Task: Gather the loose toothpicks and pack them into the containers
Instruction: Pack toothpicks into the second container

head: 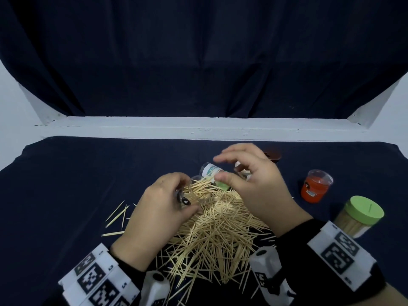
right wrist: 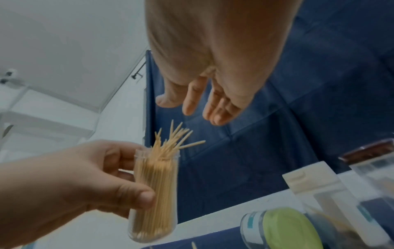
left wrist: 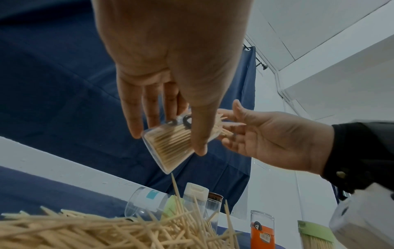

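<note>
A big pile of loose toothpicks (head: 217, 230) lies on the dark cloth in front of me. My left hand (head: 183, 196) grips a clear container (right wrist: 155, 185) packed with toothpicks, several of which stick out of its mouth (right wrist: 177, 136) at odd angles. My right hand (head: 223, 170) hovers just above those tips with straight, spread fingers (right wrist: 188, 104) and holds nothing. In the left wrist view the left hand (left wrist: 168, 143) holds the container (left wrist: 170, 146) tilted, with the right hand (left wrist: 241, 133) by its mouth.
A clear container with a green lid (head: 212, 173) lies on its side behind the pile. An orange container (head: 315, 187) and a full green-lidded container (head: 359, 216) stand at the right. A brown lid (head: 273, 154) lies at the back. Stray toothpicks (head: 117, 214) lie left of the pile.
</note>
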The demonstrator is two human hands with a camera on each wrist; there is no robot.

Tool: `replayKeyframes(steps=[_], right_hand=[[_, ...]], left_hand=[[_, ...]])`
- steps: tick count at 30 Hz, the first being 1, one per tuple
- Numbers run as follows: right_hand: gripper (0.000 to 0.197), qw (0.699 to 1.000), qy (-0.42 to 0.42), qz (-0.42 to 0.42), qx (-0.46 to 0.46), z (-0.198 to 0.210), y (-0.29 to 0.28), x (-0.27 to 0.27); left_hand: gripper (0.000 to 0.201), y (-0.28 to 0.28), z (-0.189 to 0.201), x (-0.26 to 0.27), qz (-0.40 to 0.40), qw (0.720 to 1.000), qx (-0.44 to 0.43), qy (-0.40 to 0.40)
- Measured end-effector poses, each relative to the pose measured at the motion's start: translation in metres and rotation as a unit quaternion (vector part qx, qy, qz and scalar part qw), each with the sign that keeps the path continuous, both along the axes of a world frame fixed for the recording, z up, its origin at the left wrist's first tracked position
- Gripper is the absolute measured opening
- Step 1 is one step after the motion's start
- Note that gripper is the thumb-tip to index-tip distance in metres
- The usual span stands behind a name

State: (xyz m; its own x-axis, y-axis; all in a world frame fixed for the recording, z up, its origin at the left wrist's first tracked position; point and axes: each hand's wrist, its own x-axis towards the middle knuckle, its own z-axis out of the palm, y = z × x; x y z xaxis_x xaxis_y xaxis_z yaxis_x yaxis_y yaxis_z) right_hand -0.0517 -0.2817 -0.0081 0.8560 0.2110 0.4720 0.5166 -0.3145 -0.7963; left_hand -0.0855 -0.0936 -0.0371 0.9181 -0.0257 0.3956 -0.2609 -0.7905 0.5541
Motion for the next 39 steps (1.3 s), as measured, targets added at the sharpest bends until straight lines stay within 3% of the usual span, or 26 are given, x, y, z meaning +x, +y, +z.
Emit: replayKeyframes(steps=[4, 9, 12, 15, 20, 22, 27, 33, 39], right_hand=[[0.047, 0.987, 0.135, 0.056, 0.066, -0.011, 0.0, -0.004], [0.013, 0.995, -0.099, -0.013, -0.011, -0.026, 0.008, -0.004], [0.01, 0.988, -0.143, -0.001, -0.061, -0.028, 0.012, -0.004], [0.013, 0.989, -0.126, 0.017, -0.078, -0.025, 0.012, -0.005], [0.03, 0.997, -0.044, 0.054, 0.036, -0.017, 0.001, -0.007], [0.038, 0.996, -0.044, 0.065, 0.03, -0.018, -0.002, -0.008], [0.007, 0.992, -0.124, 0.029, -0.025, -0.024, 0.002, -0.01], [0.003, 0.979, -0.182, 0.014, -0.09, -0.026, 0.016, -0.009], [0.034, 0.996, -0.09, 0.009, -0.001, -0.014, 0.001, -0.008]], left_hand=[[0.047, -0.002, -0.001, -0.001, -0.003, 1.0, -0.019, -0.002], [0.045, -0.006, 0.0, -0.001, -0.012, 1.0, 0.008, -0.01], [0.043, -0.008, 0.0, -0.002, -0.026, 0.999, 0.03, -0.015], [0.042, -0.008, 0.0, -0.002, -0.029, 0.999, 0.026, -0.016], [0.046, -0.005, 0.0, 0.002, -0.011, 1.0, -0.012, -0.027], [0.045, -0.005, 0.001, 0.001, -0.006, 0.999, -0.027, -0.034], [0.048, -0.008, -0.002, 0.001, -0.023, 0.999, -0.022, -0.041], [0.046, -0.011, -0.005, 0.001, -0.042, 0.998, 0.014, -0.053], [0.044, -0.006, 0.0, 0.003, -0.011, 0.998, 0.001, -0.054]])
